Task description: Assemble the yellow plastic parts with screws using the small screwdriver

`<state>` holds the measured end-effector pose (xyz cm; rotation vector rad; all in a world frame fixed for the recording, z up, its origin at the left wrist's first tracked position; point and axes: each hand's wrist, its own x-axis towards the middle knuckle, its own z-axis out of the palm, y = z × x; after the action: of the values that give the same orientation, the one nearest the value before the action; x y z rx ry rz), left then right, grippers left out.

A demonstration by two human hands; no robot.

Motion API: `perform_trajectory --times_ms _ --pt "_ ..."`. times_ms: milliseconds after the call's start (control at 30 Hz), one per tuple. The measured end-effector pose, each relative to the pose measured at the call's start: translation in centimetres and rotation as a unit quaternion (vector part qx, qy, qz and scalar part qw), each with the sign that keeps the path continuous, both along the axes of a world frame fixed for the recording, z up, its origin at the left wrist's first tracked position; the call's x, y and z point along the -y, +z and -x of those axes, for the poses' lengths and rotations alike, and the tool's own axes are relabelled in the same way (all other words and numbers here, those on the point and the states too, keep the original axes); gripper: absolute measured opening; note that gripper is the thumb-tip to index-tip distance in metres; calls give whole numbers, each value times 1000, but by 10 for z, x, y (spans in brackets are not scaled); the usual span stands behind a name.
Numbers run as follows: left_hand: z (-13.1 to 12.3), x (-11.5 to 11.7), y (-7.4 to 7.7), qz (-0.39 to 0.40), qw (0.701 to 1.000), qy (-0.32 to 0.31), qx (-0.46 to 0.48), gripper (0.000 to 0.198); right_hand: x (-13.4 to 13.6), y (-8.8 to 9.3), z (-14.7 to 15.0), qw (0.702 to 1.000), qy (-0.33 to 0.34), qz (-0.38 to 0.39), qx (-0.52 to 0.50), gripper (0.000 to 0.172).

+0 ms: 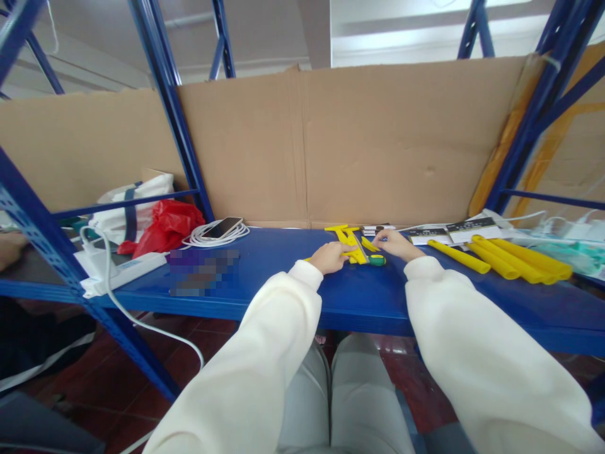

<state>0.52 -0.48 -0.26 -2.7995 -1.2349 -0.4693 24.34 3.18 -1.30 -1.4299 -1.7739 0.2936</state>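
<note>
My left hand is closed, its fingertips on a yellow plastic piece lying over the blue shelf top. Close by on the right, my right hand has its fingers pinched together beside another small yellow piece; what is between them is too small to make out. Under the hands lies a green and yellow handle, like a screwdriver's. More yellow T-shaped parts rest just behind the left hand. Small black and white items lie behind the right hand.
Several yellow tubes and black-and-white printed packs lie at right. A phone rests on a coiled white cable at left, near a red bag and a power strip. Cardboard stands behind.
</note>
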Motion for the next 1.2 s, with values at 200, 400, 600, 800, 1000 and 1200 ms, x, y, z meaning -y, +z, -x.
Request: perform_trajectory --times_ms 200,400,600,800,1000,1200 --pt "-4 7 2 -49 998 -24 -41 45 11 9 30 993 88 -30 -69 7" --pt "-7 9 2 -74 994 -34 -67 44 10 9 36 994 91 -50 -30 11" --pt "-7 10 2 -78 994 -39 -71 45 12 9 38 999 31 -24 -9 11" --pt "-8 13 4 -76 993 -37 -82 46 15 9 43 999 -3 -5 -36 8" --pt "-9 14 5 -74 993 -35 -88 46 17 7 45 997 11 27 -76 7" --pt "-9 14 5 -73 993 -39 -80 46 12 3 47 991 6 29 -127 4"
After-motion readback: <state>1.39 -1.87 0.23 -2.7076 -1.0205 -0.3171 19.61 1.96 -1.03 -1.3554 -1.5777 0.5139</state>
